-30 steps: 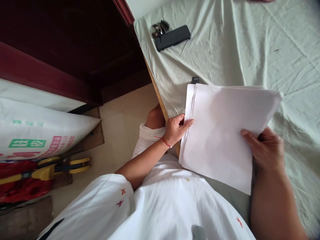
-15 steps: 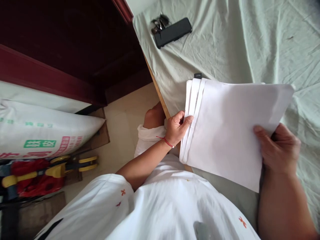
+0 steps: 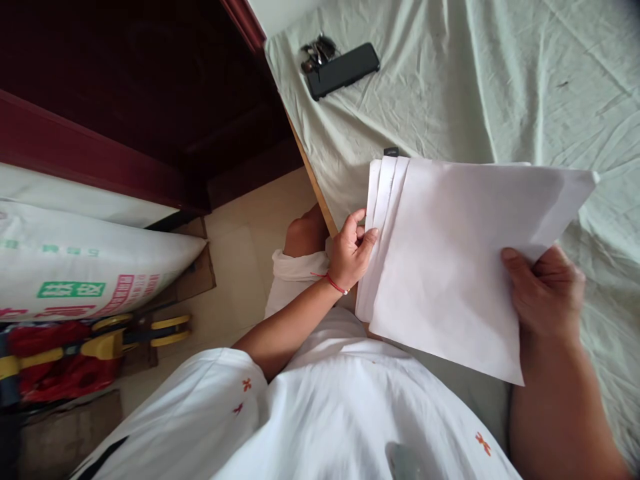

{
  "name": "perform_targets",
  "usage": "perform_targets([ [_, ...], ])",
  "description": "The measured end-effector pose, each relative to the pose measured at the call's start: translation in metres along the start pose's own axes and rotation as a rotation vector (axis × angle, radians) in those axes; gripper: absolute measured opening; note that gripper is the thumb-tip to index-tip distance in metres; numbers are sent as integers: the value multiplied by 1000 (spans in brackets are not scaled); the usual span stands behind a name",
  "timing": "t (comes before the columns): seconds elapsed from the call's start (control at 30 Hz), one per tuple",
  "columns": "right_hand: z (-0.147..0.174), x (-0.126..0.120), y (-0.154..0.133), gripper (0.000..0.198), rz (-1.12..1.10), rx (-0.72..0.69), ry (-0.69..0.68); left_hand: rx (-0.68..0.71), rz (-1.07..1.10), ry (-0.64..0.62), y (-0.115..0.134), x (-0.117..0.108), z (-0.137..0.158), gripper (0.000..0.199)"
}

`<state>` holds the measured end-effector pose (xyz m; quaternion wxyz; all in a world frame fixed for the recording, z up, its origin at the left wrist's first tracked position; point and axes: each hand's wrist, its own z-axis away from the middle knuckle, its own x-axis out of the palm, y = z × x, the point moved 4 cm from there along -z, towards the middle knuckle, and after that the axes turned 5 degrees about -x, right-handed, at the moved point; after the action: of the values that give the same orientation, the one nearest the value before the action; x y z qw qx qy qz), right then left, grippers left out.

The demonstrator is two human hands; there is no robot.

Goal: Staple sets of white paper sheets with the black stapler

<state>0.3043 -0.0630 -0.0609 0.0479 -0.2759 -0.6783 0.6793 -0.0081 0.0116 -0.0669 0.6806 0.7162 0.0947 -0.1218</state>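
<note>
**A:** Identify the items at the left side of the frame.

**B:** A white woven sack (image 3: pixel 95 253) with green and pink printing lies at the left edge. Directly below it is a yellow and black frame (image 3: pixel 103 347) with red material beside it. A dark red panel (image 3: pixel 95 157) runs above the sack.

**A:** Proceed to the centre.

**B:** A white shirt (image 3: pixel 320 413) with small orange and purple motifs occupies the lower centre. At upper centre, a bunch of keys (image 3: pixel 319 52) touches a black phone-shaped case (image 3: pixel 345 70). The left hand (image 3: pixel 351 252), with a red cord bracelet (image 3: pixel 336 285) at the wrist, is at mid-centre.

**A:** State the condition of that hand.

**B:** It pinches the left edge of the white paper sheets (image 3: pixel 450 247), thumb on the front face. The sheets are right of centre, tilted and fanned into several layers at their left margin. A small black object (image 3: pixel 391 152) shows just above their top edge, partly covered.

**A:** Complete the right side.

**B:** The right hand (image 3: pixel 547 290) grips the right margin of the sheets. Its thumb lies on the front face; its fingertips are hidden behind. A wrinkled pale green cloth (image 3: pixel 530 73) covers the table, filling the upper right.
</note>
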Motion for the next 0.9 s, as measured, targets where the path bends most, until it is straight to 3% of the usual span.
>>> perform_targets([
  [0.23,0,0,2,23,-42,-8,-22,-15,1,9,-2,0,-1,39],
  [0.6,0,4,-1,27,-160,-5,5,-37,120,-105,-5,-1,-2,32],
  [0.73,0,5,-4,37,-114,12,68,-51,122,-99,-7,0,-2,35],
  [0.9,0,3,-1,33,5,9,39,-36,112,-103,-3,-1,-3,35],
])
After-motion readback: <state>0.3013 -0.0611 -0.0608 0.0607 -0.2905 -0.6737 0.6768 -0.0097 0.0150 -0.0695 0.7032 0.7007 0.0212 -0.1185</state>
